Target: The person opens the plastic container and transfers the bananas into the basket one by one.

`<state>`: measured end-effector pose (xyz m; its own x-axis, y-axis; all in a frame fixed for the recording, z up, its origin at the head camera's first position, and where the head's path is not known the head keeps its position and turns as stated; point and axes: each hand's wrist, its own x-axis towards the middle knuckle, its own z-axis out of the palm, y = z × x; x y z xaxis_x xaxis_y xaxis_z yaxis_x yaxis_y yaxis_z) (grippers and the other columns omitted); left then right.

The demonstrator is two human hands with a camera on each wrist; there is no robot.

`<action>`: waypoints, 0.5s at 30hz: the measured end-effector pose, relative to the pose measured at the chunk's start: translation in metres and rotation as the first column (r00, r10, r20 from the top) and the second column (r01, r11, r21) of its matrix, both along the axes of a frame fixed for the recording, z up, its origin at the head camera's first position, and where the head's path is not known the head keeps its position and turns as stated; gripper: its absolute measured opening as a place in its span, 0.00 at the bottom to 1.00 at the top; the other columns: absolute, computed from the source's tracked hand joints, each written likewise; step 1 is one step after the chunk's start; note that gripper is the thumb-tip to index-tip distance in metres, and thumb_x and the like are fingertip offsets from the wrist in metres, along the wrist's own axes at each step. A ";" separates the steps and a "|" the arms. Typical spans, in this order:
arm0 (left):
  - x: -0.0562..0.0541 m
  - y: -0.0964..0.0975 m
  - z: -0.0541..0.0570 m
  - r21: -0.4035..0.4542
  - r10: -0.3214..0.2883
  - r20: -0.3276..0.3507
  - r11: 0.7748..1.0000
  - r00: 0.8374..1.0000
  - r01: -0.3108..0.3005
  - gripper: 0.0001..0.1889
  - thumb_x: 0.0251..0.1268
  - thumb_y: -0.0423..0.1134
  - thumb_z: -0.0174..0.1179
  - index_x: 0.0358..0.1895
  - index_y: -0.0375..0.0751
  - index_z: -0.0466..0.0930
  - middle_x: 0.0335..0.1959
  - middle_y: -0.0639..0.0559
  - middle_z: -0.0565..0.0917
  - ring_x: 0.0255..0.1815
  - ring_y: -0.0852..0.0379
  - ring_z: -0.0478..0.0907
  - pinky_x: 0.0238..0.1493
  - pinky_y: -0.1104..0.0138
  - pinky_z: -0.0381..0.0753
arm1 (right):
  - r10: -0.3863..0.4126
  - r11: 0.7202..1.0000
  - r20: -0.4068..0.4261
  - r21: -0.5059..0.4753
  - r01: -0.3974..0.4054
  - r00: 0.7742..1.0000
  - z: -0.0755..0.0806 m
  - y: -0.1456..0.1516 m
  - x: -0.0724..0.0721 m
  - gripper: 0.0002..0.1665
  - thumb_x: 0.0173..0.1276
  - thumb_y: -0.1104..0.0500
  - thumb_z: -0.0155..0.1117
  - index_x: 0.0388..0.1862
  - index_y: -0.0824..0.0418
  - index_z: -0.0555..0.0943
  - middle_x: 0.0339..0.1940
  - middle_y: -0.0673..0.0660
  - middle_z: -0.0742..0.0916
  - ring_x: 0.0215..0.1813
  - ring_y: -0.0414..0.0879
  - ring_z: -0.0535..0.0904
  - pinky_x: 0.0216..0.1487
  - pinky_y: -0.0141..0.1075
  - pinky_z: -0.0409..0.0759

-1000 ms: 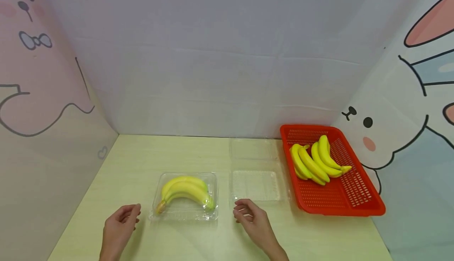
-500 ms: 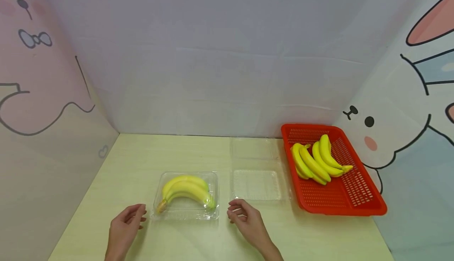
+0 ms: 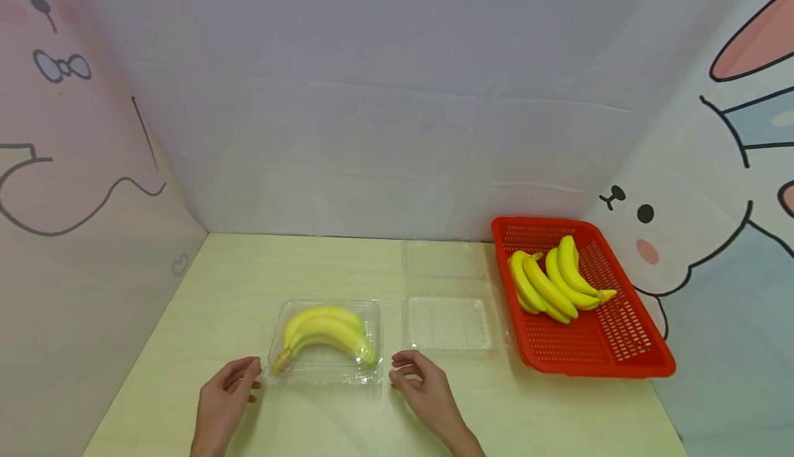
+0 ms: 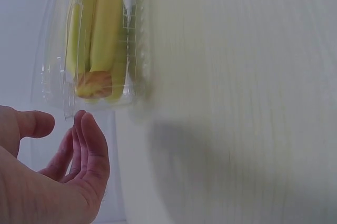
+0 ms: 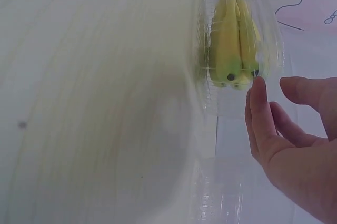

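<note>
A bunch of bananas (image 3: 329, 333) lies inside a clear plastic clamshell box (image 3: 331, 376), whose clear lid is down over it. Just off the box's left front corner is my left hand (image 3: 225, 400), fingers relaxed and thumb apart, holding nothing. My right hand (image 3: 428, 395) hovers near the right front corner, loosely bent and holding nothing. In the left wrist view, the fingertips (image 4: 87, 118) are very close to the box's end; whether they touch cannot be told. The right wrist view has the fingertips (image 5: 258, 83) close to the bananas' tips behind the plastic.
To the right, a second clear clamshell box (image 3: 449, 322) lies opened flat on the table (image 3: 298, 264). A red plastic basket (image 3: 571, 364) at the far right holds two more banana bunches (image 3: 546, 288). White cloth walls (image 3: 372, 133) enclose the back and sides.
Both hands have drawn inward toward the box with the bananas: the left moved right, the right moved left. The boxes, bananas and basket have stayed in place.
</note>
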<state>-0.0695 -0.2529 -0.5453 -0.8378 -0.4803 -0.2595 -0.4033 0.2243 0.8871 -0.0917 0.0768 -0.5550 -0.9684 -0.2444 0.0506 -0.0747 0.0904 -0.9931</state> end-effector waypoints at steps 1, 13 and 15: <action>0.000 0.000 0.000 0.003 0.001 0.000 1.000 1.000 -0.001 0.19 0.76 0.42 0.61 0.58 0.29 0.80 0.44 0.40 0.88 0.30 0.63 0.83 0.30 0.68 0.83 | 0.000 1.000 0.001 0.002 0.000 1.000 0.000 -0.001 0.000 0.18 0.71 0.64 0.69 0.55 0.73 0.79 0.52 0.68 0.84 0.48 0.53 0.86 0.47 0.34 0.86; 0.001 0.004 -0.009 0.070 0.011 -0.057 0.998 0.998 -0.007 0.17 0.73 0.36 0.65 0.56 0.27 0.81 0.38 0.47 0.88 0.30 0.62 0.84 0.32 0.69 0.84 | -0.046 0.999 0.064 -0.023 0.048 0.997 -0.003 -0.018 0.004 0.19 0.66 0.68 0.72 0.54 0.71 0.80 0.52 0.67 0.84 0.48 0.48 0.86 0.50 0.31 0.84; 0.001 0.005 -0.010 0.068 0.012 -0.067 0.998 0.998 -0.008 0.16 0.72 0.35 0.65 0.56 0.27 0.82 0.36 0.50 0.87 0.30 0.62 0.84 0.32 0.69 0.84 | -0.060 0.998 0.070 -0.023 0.061 0.996 -0.002 -0.020 0.004 0.19 0.65 0.69 0.72 0.54 0.70 0.80 0.51 0.66 0.84 0.47 0.48 0.86 0.49 0.31 0.84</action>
<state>-0.0688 -0.2481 -0.5555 -0.8498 -0.4720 -0.2346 -0.3441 0.1595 0.9253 -0.0879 0.0570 -0.5572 -0.9827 -0.1847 -0.0122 -0.0004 0.0681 -0.9977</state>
